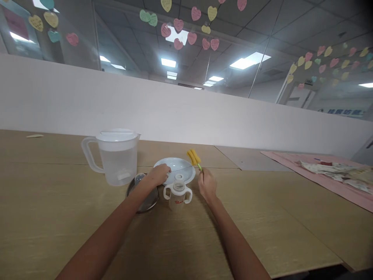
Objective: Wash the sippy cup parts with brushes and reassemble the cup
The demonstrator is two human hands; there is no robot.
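Note:
My right hand [208, 184] is closed round the green handle of a brush with a yellow sponge head [194, 156], held up at the right rim of a white bowl [174, 160]. Over the bowl's left side, my left hand [159, 174] is pinched; a thin line runs from it towards the brush, but what the fingers grip is too small to make out. A clear baby bottle [178, 198] with two white handles stands open in front of the bowl. Under my left forearm lies a metal tray [149, 205] with a small clear piece [139, 178] on it.
A lidded clear pitcher [119, 161] with liquid stands left of the bowl. A pink cloth [279, 162] with crumpled fabric [338, 173] lies at the right. Behind the wooden table [72, 233] rises a white low wall [175, 109] with glass above.

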